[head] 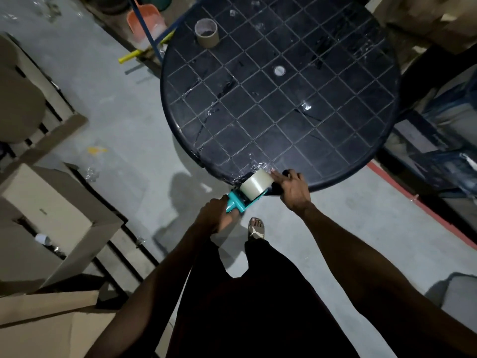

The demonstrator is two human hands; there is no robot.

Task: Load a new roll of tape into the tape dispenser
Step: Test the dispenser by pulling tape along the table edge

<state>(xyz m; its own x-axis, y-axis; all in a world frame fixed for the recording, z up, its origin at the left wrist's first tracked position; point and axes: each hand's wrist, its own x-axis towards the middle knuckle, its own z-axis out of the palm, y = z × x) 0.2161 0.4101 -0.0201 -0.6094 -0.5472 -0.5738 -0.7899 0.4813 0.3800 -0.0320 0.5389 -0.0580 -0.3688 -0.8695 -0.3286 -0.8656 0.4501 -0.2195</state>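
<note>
A teal tape dispenser (pixel 236 203) is held at the near edge of a round black table (pixel 281 86). A roll of clear tape (pixel 256 185) sits on the dispenser. My left hand (pixel 214 215) grips the dispenser's handle from below. My right hand (pixel 293 188) is curled at the right side of the roll, with fingertips touching the roll's top edge. An empty cardboard tape core (pixel 206 32) stands upright at the table's far left.
Bits of clear tape stick to the table top and its near edge (pixel 255 167). Open cardboard boxes (pixel 51 223) stand on the floor at the left. An orange scoop (pixel 144 21) and a yellow handle (pixel 129 57) lie beyond the table. Shelving (pixel 438 151) stands at the right.
</note>
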